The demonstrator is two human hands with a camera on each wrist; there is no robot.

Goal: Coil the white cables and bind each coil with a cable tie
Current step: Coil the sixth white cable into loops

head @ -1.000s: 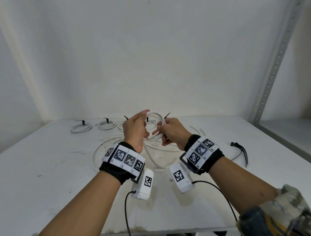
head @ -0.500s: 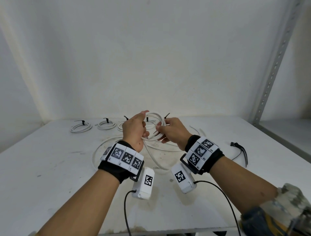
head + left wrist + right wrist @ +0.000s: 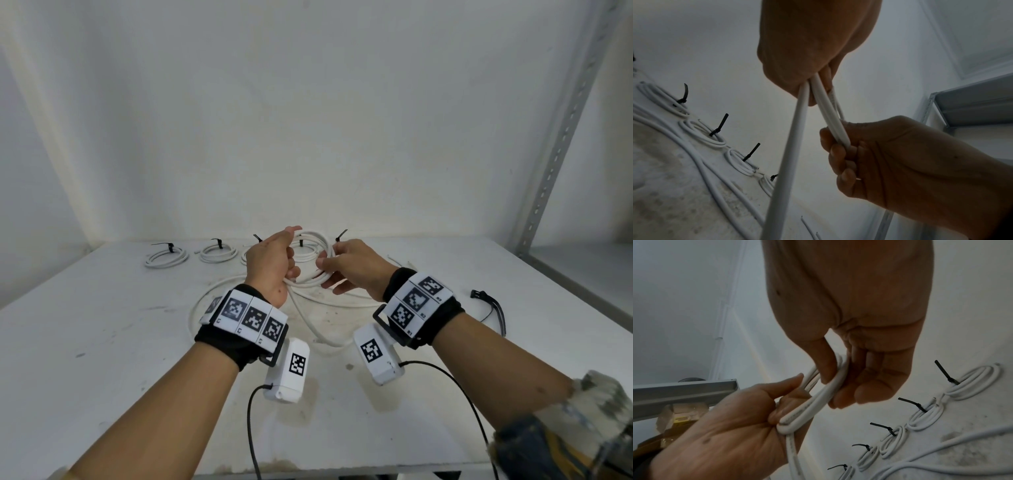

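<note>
Fingers of both hands clamp one cable coil above the table: left hand grips its strands, right hand pinches them. Tied coils line the back, perhaps five.

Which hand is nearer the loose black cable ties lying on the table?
Right. The right hand holds the white cable closer to the black cable ties; the left hand is farther across.
</note>
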